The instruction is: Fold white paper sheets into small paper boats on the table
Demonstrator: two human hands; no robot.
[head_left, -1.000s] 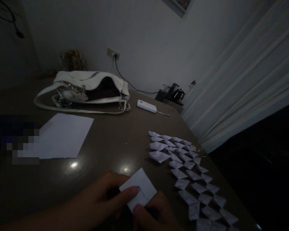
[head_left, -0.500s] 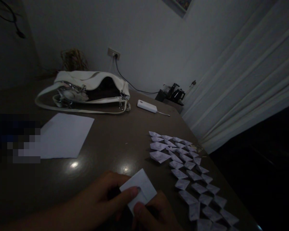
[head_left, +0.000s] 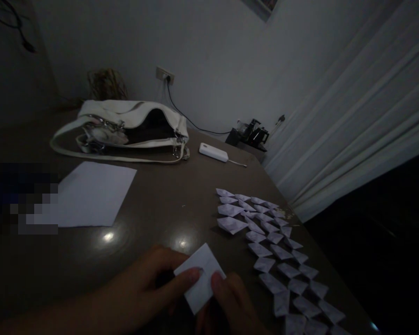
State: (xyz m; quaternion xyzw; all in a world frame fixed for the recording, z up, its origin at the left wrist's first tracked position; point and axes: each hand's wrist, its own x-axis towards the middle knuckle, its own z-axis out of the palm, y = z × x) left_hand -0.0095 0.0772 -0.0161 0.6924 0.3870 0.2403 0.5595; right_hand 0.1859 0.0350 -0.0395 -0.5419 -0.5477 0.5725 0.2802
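A small folded square of white paper is held low over the table, turned so one corner points up. My left hand pinches it from the left, with the thumb flat on its face and the fingers behind. On the right side, my right hand grips its edge, thumb on top near the right corner. Both hands are closed on the same paper. To the right lie several small folded paper pieces, pointed like little boats, in uneven rows.
Sheets of white paper lie at the left, partly under a pixelated patch. Behind them rests an open white handbag. A white power bank with a short cable is beside it. The brown table ends at the right near a white curtain.
My right thumb has slid from the lower middle of the folded paper up to its right corner. My left hand stays in nearly the same place.
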